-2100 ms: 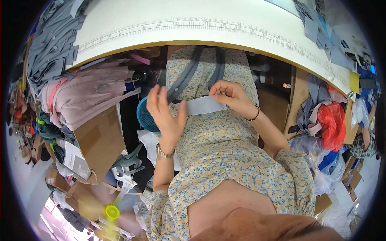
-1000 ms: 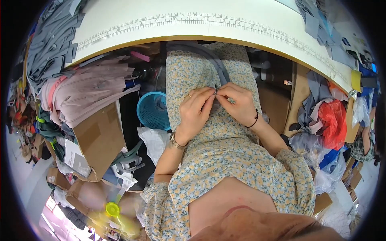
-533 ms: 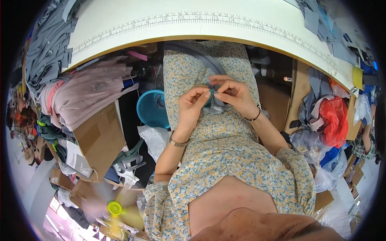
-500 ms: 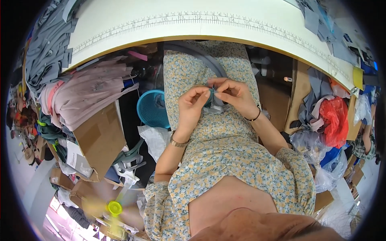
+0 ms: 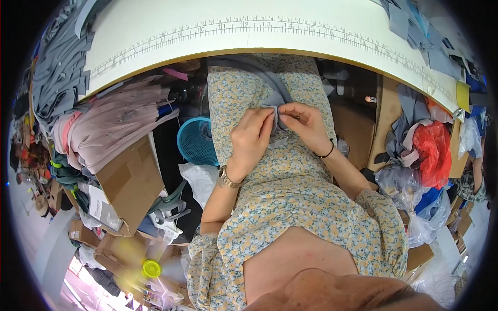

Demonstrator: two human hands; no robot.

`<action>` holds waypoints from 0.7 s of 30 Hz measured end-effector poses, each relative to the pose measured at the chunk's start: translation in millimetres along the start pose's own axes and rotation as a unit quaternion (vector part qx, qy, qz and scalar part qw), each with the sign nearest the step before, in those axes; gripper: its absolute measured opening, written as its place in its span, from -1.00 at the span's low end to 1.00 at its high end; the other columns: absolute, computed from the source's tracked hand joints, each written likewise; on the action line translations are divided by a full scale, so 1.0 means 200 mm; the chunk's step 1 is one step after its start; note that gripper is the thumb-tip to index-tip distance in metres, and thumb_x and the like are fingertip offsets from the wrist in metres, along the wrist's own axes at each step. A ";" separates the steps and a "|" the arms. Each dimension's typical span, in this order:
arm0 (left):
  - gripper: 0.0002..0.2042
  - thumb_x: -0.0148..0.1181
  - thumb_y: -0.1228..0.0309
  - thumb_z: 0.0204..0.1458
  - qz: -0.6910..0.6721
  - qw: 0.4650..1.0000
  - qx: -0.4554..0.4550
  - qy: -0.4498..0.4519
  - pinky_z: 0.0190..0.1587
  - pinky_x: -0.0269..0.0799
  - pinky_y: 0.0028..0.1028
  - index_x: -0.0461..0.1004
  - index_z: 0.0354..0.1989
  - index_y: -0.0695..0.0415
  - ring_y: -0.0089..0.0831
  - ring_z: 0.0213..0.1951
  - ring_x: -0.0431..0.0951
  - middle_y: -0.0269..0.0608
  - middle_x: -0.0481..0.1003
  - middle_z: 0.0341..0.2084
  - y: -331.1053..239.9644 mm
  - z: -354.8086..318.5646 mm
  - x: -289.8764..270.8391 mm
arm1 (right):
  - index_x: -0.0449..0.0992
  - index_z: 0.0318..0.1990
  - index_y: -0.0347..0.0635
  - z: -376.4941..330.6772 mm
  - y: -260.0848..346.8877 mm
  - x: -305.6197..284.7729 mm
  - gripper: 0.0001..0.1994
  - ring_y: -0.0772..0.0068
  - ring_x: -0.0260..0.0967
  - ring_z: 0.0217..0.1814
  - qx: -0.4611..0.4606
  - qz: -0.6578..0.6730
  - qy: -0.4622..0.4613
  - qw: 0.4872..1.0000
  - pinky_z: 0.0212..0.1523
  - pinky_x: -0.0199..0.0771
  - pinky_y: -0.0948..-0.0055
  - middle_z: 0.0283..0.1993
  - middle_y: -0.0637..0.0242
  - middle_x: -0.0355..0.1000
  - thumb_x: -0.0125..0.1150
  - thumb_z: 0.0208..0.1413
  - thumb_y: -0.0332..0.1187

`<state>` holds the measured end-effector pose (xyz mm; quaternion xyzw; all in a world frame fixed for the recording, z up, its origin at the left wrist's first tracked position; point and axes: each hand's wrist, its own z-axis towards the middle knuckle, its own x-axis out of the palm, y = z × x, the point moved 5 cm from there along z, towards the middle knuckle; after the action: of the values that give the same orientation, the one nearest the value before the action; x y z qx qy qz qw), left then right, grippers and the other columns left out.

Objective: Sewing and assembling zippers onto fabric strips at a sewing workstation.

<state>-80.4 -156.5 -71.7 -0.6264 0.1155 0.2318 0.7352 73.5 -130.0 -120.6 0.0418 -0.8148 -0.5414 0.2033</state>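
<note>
Over my lap, both hands are at a grey fabric strip [image 5: 276, 85], which curves up across the flowered dress [image 5: 290, 181] and under the table edge. My left hand [image 5: 251, 133] is closed, pinching a folded part of the strip between thumb and fingers. My right hand [image 5: 307, 124] is closed too, its thumb and fingertips on the strip's other side. What lies right between the fingertips is partly hidden. A small pale piece [image 5: 279, 142] rests on the dress just below the hands.
A white table [image 5: 155, 31] with a printed ruler curves across the front. Grey strips [image 5: 59, 78] pile up at its left. Pink fabric [image 5: 114, 119] covers a cardboard box [image 5: 129, 181]. A blue basket [image 5: 197, 145], a spinning fan [image 5: 151, 268] and a red bag [image 5: 434, 155] stand around me.
Between my fingertips a dark greenish bit showed before; now a grey fold of the strip shows there. My left hand has turned, its fingers more together. My right hand stays about where it was.
</note>
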 end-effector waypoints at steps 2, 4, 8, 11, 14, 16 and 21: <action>-0.80 0.29 0.63 0.01 0.075 0.995 0.070 0.017 -0.37 0.55 -0.39 0.55 -0.17 0.26 -0.19 -0.37 0.63 -0.07 0.58 -0.31 -0.03 0.01 0.01 | 0.57 -0.08 -0.37 0.00 0.02 0.01 -0.81 0.63 0.49 -0.19 -0.005 -0.042 -0.004 0.999 -0.18 0.55 0.60 -0.19 0.30 0.58 0.28 0.17 -0.51; -0.81 0.28 0.62 0.01 0.093 0.992 0.085 0.028 -0.38 0.56 -0.38 0.55 -0.17 0.26 -0.19 -0.37 0.63 -0.07 0.58 -0.31 -0.03 0.01 0.01 | 0.58 -0.09 -0.36 0.00 0.03 0.01 -0.80 0.62 0.50 -0.21 -0.011 -0.084 -0.008 0.996 -0.22 0.56 0.60 -0.20 0.29 0.58 0.30 0.15 -0.50; -0.79 0.23 0.59 -0.01 0.161 0.975 0.120 0.094 -0.39 0.59 -0.39 0.52 -0.17 0.29 -0.21 -0.37 0.65 -0.05 0.56 -0.31 -0.05 0.01 0.02 | 0.59 -0.16 -0.32 0.00 0.07 0.01 -0.83 0.56 0.54 -0.27 -0.042 -0.172 -0.014 0.984 -0.29 0.58 0.54 -0.25 0.25 0.58 0.29 0.08 -0.53; -0.79 0.19 0.55 -0.06 0.228 0.948 0.153 0.158 -0.41 0.58 -0.41 0.50 -0.20 0.30 -0.26 -0.41 0.64 -0.09 0.54 -0.35 -0.05 0.01 0.04 | 0.58 -0.21 -0.32 0.01 0.12 0.02 -0.85 0.51 0.55 -0.32 -0.071 -0.272 0.006 0.960 -0.30 0.58 0.52 -0.27 0.25 0.57 0.28 0.03 -0.57; -0.80 0.17 0.54 -0.09 0.238 0.937 0.167 0.191 -0.44 0.56 -0.42 0.48 -0.25 0.30 -0.30 -0.45 0.61 -0.13 0.50 -0.41 -0.06 0.03 0.05 | 0.56 -0.24 -0.33 0.02 0.14 0.03 -0.85 0.46 0.55 -0.34 -0.091 -0.341 0.027 0.935 -0.29 0.58 0.52 -0.28 0.25 0.56 0.27 -0.01 -0.59; -0.81 0.18 0.53 -0.07 0.245 0.934 0.168 0.198 -0.45 0.56 -0.41 0.48 -0.25 0.28 -0.29 -0.47 0.59 -0.16 0.48 -0.44 -0.05 0.03 0.06 | 0.56 -0.25 -0.33 0.02 0.15 0.03 -0.86 0.43 0.56 -0.34 -0.101 -0.348 0.030 0.931 -0.30 0.57 0.51 -0.29 0.25 0.56 0.27 -0.02 -0.59; -0.87 0.21 0.59 -0.03 0.156 0.965 0.122 0.170 -0.42 0.56 -0.45 0.50 -0.28 0.21 -0.34 -0.46 0.60 -0.19 0.50 -0.46 0.05 0.00 0.09 | 0.58 -0.28 -0.22 0.00 0.15 0.04 -0.88 0.24 0.55 -0.35 -0.141 -0.376 0.020 0.916 -0.31 0.57 0.36 -0.31 0.24 0.55 0.27 -0.02 -0.50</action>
<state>-70.1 -153.0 -88.1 -0.5361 0.3622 0.2177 0.7308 70.7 -119.6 -91.2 0.3267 -0.6496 -0.6865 0.0050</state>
